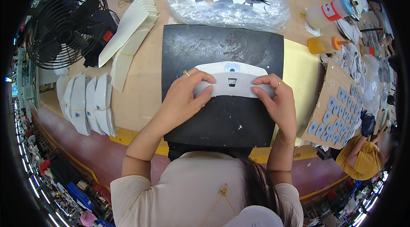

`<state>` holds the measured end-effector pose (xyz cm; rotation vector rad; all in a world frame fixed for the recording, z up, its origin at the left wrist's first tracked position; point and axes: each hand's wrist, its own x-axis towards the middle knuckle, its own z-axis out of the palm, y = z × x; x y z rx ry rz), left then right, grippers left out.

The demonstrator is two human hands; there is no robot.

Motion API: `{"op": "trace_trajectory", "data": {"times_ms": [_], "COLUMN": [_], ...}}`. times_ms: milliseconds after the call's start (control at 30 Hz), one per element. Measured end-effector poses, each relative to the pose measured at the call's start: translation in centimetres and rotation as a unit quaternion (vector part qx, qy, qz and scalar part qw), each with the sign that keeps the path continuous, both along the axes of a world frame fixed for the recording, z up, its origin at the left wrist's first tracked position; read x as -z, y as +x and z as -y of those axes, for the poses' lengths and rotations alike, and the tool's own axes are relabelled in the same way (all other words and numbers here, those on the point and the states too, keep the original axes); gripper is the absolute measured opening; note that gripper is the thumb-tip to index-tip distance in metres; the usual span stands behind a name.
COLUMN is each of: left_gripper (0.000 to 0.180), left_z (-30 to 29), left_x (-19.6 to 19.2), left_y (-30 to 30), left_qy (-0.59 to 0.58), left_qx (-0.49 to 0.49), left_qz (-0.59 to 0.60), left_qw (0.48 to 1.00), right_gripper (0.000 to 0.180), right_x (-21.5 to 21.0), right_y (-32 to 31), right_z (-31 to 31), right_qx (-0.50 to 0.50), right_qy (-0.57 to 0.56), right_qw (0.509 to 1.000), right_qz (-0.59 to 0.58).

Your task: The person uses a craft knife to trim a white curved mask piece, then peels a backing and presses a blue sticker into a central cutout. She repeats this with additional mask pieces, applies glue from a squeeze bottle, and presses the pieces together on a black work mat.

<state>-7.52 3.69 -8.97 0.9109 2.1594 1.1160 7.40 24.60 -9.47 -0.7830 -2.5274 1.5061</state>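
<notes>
My left hand (pixel 183 92) pinches the left end of a light grey curved piece (pixel 232 91) between thumb and fingers. At its other end my right hand (pixel 278 98) grips the same piece, also between thumb and fingers. A small dark-edged cut-out (pixel 232 82) shows in its middle. Behind its upper edge lies a white curved piece (pixel 254 70), partly covered by the grey one. A small pale blue patch with a dark round mark (pixel 232 68) sits on the white piece, just above the cut-out. Both pieces are over a black mat (pixel 222 41).
Stacked curved white pieces (pixel 79 103) and a black fan (pixel 64 30) are at the left. A plastic bag (pixel 179 2) of small cut pieces lies at the back. Right are two bottles (pixel 320 45), a cardboard sheet (pixel 318 118) with several patches, and a person in yellow (pixel 358 158).
</notes>
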Motion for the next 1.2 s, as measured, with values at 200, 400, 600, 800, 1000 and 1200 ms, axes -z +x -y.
{"op": "trace_trajectory", "data": {"times_ms": [200,400,600,800,1000,1200], "left_gripper": [0.027,0.029,0.029,0.026,0.025,0.025], "left_z": [-1.9,-2.3,-2.4,-2.5,-2.7,-3.0], "left_x": [1.3,2.3,2.5,2.8,2.8,2.7], "left_y": [-1.0,-1.3,-1.5,-1.6,-1.7,-1.6], "left_qy": [0.012,-0.009,-0.029,-0.012,-0.013,-0.021], "left_qx": [-0.011,-0.014,-0.020,-0.027,-0.036,-0.047], "left_qz": [-0.103,-0.092,-0.058,-0.062,-0.052,-0.033], "left_qw": [0.995,0.996,0.998,0.998,0.998,0.998], "right_gripper": [0.018,0.020,0.023,0.018,0.018,0.018], "right_x": [0.9,0.9,1.4,1.6,1.6,1.5], "right_y": [-2.2,-2.6,-2.4,-2.5,-2.4,-2.5], "right_z": [-0.5,-0.7,-0.5,-0.2,-0.1,-0.2], "right_qx": [0.002,0.016,-0.001,0.008,0.013,0.019], "right_qy": [0.078,0.077,0.134,0.117,0.110,0.100], "right_qw": [0.996,0.996,0.991,0.993,0.994,0.995], "right_qz": [-0.037,0.034,0.001,-0.015,-0.011,-0.006]}}
